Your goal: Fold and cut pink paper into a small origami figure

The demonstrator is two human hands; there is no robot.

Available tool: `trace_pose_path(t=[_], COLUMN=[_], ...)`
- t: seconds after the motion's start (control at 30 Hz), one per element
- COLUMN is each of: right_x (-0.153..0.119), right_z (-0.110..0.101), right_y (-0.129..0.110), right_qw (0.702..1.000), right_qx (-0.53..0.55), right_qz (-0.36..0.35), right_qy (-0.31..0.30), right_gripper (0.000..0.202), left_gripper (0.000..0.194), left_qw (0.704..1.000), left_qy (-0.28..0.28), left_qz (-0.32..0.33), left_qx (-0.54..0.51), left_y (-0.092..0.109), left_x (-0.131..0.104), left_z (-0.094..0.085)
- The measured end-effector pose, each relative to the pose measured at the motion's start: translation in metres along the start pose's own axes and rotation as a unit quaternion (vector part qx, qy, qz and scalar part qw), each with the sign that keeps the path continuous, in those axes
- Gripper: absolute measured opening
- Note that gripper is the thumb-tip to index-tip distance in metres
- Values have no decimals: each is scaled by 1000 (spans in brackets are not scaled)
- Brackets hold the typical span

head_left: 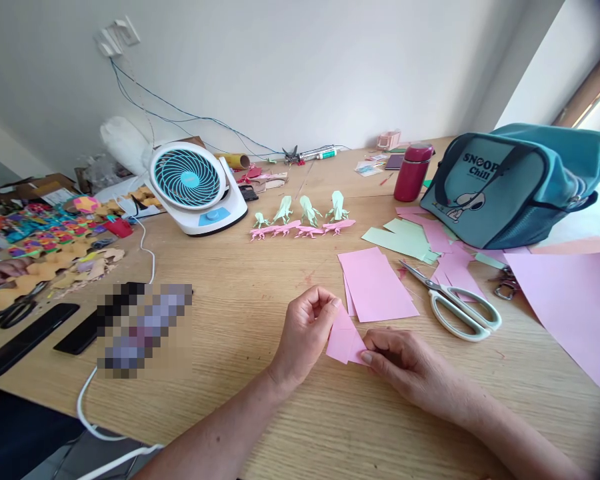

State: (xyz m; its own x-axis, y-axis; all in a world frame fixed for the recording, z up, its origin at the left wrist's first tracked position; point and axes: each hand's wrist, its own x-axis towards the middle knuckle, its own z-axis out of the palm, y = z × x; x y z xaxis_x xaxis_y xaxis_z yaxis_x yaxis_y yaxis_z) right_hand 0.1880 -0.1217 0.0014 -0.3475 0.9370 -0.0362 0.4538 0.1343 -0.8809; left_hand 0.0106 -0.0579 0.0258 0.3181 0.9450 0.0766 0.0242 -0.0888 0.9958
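Observation:
Between my two hands is a small folded piece of pink paper (344, 339), raised a little over the wooden table. My left hand (307, 330) pinches its upper corner between thumb and fingers. At the lower right corner, the thumb and forefinger of my right hand (405, 363) close on the same paper. Just beyond lie stacked pink paper rectangles (380, 283). Scissors with white handles (455, 303) rest to their right, blades slightly apart. Farther back, several folded green paper figures (309, 210) stand behind a row of folded pink paper figures (307, 231).
A white fan (190, 183) stands back left. At the right are a teal bag (495, 187), a dark red flask (413, 173), green paper pieces (400, 239) and a large pink sheet (575, 300). Another person's hand (3, 272) shows at the far left, near colourful crafts.

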Motion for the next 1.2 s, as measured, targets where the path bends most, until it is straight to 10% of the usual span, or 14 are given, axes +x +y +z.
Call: trace_pose_path(t=[0.57,0.73,0.83,1.2], right_x=[0,-7,-10,-19], right_z=[-11,-58,-77,-92], right_y=[-3,32,62,70], right_qw=[993,860,801,789], right_qx=[-78,-360,-471,-486], right_qz=[-41,-4,110,232], right_qy=[85,362,353,295], right_gripper=[28,24,31,36], left_gripper=[26,28,27,24], left_qw=[1000,1000,1000,1000], left_qy=[-20,-13,-9,-6], left_qz=[13,5,-1,-3], left_qx=[5,-1,-12,-18], left_y=[-2,2,4,5], left_x=[1,2,2,0], left_z=[0,0,1,-1])
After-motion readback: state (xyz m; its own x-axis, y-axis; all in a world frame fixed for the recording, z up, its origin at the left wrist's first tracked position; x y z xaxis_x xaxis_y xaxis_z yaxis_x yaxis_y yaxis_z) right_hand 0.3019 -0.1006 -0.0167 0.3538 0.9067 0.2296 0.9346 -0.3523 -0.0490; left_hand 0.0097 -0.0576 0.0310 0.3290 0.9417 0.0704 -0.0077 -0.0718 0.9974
